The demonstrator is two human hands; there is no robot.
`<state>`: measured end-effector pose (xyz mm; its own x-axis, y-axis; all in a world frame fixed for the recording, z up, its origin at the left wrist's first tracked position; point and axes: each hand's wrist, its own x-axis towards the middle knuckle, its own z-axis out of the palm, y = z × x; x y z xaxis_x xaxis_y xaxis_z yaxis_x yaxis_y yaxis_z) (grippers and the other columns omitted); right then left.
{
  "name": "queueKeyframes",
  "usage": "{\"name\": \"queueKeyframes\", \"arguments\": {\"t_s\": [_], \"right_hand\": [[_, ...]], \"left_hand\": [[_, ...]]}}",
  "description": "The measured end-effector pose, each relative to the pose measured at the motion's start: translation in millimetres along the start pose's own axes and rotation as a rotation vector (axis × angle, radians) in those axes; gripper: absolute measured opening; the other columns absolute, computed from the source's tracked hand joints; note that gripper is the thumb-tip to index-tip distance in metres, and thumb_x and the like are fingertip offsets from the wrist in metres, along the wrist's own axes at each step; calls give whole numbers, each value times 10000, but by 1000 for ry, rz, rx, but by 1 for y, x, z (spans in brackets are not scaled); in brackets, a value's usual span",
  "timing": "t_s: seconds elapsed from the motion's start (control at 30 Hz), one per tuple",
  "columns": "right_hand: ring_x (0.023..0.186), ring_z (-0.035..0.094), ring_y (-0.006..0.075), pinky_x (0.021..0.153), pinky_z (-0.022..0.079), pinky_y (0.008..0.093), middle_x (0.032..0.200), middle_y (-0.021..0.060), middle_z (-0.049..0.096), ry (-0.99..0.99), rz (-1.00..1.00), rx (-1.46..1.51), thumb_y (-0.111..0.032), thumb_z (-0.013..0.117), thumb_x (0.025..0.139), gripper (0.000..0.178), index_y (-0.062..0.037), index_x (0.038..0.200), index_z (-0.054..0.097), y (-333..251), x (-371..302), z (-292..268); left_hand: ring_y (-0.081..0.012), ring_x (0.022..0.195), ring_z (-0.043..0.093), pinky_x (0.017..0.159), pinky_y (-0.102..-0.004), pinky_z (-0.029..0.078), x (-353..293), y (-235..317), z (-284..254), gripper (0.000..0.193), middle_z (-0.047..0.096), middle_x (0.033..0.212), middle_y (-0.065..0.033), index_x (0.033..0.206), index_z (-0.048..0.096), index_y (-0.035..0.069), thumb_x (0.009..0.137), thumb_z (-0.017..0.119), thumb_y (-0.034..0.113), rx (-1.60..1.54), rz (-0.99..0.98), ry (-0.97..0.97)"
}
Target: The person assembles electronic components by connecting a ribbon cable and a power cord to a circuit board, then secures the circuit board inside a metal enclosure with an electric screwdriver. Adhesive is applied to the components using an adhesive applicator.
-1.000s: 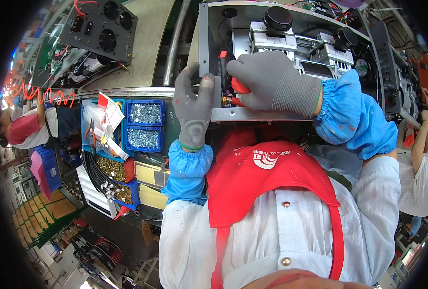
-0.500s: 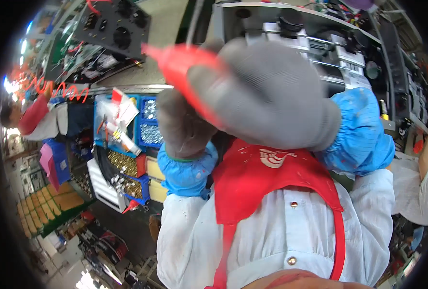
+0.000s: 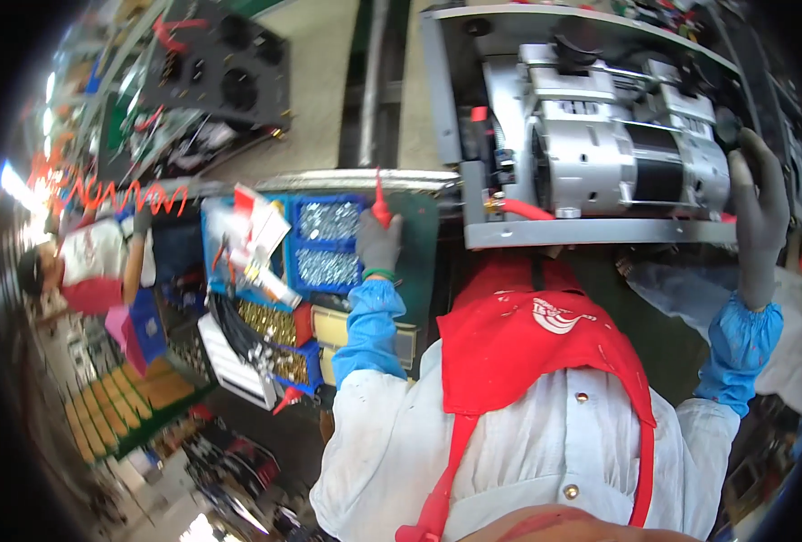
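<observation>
My gloved left hand (image 3: 380, 247) is closed round a red squeeze bottle (image 3: 381, 208), whose thin pointed tip sticks up. That hand is beside the blue bins of small silver screws (image 3: 329, 219). My gloved right hand (image 3: 762, 203) reaches up at the right end of a grey metal case (image 3: 600, 234), fingers stretched and slightly bent; whether they touch its edge is hard to tell. Inside the case sits a silver motor-like machine (image 3: 591, 163) with a black middle band. A red hose (image 3: 526, 210) runs along its lower left.
Left of the screws is a blue tray (image 3: 213, 239) with bags, paper and a white tube. Bins of brass-coloured fittings (image 3: 270, 323) are nearer me. A dark panel with round openings (image 3: 270, 81) stands at the far left. Another person (image 3: 103, 262) works at the left.
My hands, held together before my chest, have separated. The red bottle, earlier in my right hand, is now in my left by the screw bins; my right hand has moved to the case's right end.
</observation>
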<state>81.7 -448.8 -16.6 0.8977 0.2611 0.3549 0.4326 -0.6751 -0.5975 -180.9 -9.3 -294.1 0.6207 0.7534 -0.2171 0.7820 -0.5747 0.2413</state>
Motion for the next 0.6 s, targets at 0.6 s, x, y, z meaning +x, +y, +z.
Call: {"name": "queueKeyframes", "arguments": {"t_s": [0.6], "right_hand": [[1037,588,247,876,437,437,1045,73,630,-6,243,-998,-570,604,827,549,-125,1148,581,282,14,-127]], "left_hand": [[-137,946,626,845,-283,495,-92,428,-205,311,649,1055,-82,1174,602,-25,889,636,96,-777,1118,43]]}}
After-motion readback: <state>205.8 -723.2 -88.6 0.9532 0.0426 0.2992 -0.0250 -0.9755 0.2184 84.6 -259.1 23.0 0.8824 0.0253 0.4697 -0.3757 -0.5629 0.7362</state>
